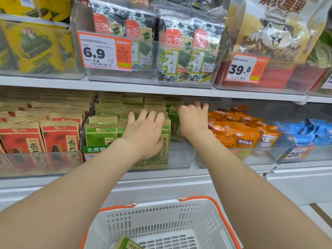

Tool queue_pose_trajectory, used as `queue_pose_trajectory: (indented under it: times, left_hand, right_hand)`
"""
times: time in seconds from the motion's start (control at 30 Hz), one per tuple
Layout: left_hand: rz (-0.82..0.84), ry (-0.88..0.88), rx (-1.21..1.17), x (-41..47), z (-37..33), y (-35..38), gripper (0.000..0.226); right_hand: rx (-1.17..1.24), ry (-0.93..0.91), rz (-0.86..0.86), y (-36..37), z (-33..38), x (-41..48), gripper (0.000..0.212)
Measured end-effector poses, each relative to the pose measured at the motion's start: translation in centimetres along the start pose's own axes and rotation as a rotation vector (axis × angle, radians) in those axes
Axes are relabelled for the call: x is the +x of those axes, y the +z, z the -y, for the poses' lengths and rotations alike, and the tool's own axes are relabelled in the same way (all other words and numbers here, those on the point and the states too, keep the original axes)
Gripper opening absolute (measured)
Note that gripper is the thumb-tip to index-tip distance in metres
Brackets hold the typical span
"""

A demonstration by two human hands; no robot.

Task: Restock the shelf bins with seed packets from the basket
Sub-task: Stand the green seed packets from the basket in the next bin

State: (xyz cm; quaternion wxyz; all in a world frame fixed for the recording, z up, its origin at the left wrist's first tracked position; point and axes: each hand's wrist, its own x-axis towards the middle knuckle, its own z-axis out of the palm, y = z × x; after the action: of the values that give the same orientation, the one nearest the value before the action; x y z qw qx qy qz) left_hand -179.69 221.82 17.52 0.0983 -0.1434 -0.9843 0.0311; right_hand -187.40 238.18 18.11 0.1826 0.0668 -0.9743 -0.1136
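Left hand (145,130) lies flat, fingers spread, on upright green packets (164,141) mid-frame; right hand (193,119), loosely curled and grasping nothing, presses the row's right side. One packet (128,244) remains in the basket (161,218), bottom centre, nearer the left hand.

White metal shelving (143,88), two tiers; pale floor (323,209) at right.

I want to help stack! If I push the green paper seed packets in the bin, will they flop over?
Probably a little. The green paper seed packets look flat and thin, so likely light and bendy. They stand upright, packed in rows inside the clear plastic bin, which should prop them up. The left hand rests against the front ones, perhaps steadying them.
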Motion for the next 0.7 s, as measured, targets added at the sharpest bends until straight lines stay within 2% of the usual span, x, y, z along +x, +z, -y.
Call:
queue_pose_trajectory:
  times: [0.07,0.17,0.23,0.3,0.4,0.5,0.7]
  left_hand:
    - [-0.029,0.001,-0.003,0.2,0.4,0.5,0.061]
    - [-0.022,0.014,-0.025,0.4,0.7,0.6,0.060]
    - [-0.024,0.026,-0.030,0.5,0.9,0.7,0.059]
    - [-0.025,0.030,-0.033,0.5,1.0,0.7,0.059]
    - [-0.026,0.028,-0.039,0.6,0.9,0.8,0.059]
    - [-0.024,0.028,-0.036,0.6,0.8,0.6,0.060]
    - [-0.025,0.032,-0.059,0.3,0.7,0.4,0.061]
  right_hand:
    - [0.021,0.019,-0.018,0.7,0.4,0.8,0.053]
    - [0.042,0.026,-0.136,1.9,0.7,1.2,0.071]
    - [0.019,0.040,-0.188,2.2,0.9,1.4,0.066]
    - [-0.032,0.011,-0.203,2.0,1.1,1.3,0.051]
    - [-0.110,-0.145,-0.148,2.2,1.1,0.9,0.031]
    - [-0.144,-0.279,-0.073,2.6,0.7,0.3,0.030]
    - [-0.154,-0.371,-0.004,2.9,0.0,-0.5,0.030]
